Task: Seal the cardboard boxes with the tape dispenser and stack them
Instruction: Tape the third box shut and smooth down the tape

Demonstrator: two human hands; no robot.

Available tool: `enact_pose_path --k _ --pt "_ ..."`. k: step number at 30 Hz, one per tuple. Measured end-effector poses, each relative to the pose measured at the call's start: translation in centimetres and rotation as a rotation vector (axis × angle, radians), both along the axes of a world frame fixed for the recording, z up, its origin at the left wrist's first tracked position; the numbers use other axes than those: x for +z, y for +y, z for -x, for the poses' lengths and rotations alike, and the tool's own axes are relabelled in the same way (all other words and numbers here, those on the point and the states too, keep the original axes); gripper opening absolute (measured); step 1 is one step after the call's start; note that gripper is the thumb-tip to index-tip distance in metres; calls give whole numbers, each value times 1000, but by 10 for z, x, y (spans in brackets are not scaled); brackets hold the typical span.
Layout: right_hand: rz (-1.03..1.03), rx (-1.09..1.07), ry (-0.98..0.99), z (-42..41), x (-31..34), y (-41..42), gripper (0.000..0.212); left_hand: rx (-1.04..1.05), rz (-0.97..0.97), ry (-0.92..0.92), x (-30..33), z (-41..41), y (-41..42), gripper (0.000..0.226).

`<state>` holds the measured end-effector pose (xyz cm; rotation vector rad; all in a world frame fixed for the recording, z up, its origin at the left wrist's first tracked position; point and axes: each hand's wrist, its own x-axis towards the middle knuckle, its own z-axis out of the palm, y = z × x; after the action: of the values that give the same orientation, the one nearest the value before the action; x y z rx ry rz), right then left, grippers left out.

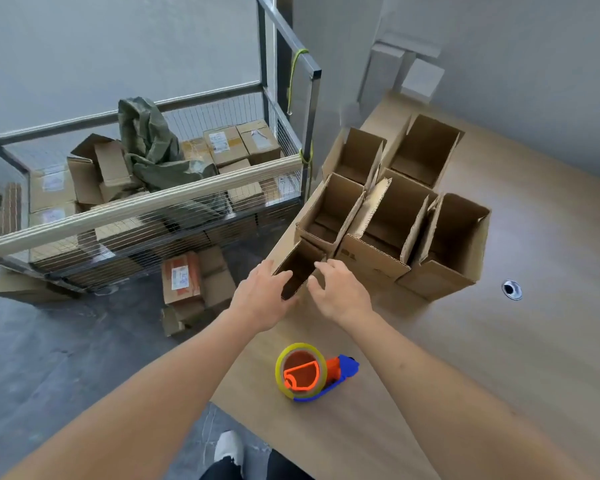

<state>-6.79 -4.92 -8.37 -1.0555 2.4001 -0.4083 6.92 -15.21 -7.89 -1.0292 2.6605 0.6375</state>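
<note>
From where I sit, both hands are on the nearest open box [300,268], at the table's [499,358] left edge — my left hand [260,294] cups its left wall, my right hand [338,289] curls over its right flap, so both grip cardboard. The tape dispenser [314,372] lies behind them, toward me, between the forearms, roll to the left and blue handle pointing right. I judge the right hand better placed to reach back for it — the handle points to that side.
</note>
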Motion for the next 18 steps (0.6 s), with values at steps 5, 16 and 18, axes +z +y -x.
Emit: enact_pose_path --k 5,16,18 --pt "-39 -71 -16 -5 -15 -19 43 -34 -33 -48 -22 -6 -15 41" --pt "26 -305 -58 -57 -27 -28 46 -222 -154 71 -28 -51 -72 47" --pt "94 -366 -69 -68 -19 -24 48 -238 -156 121 -22 -53 -73 45"
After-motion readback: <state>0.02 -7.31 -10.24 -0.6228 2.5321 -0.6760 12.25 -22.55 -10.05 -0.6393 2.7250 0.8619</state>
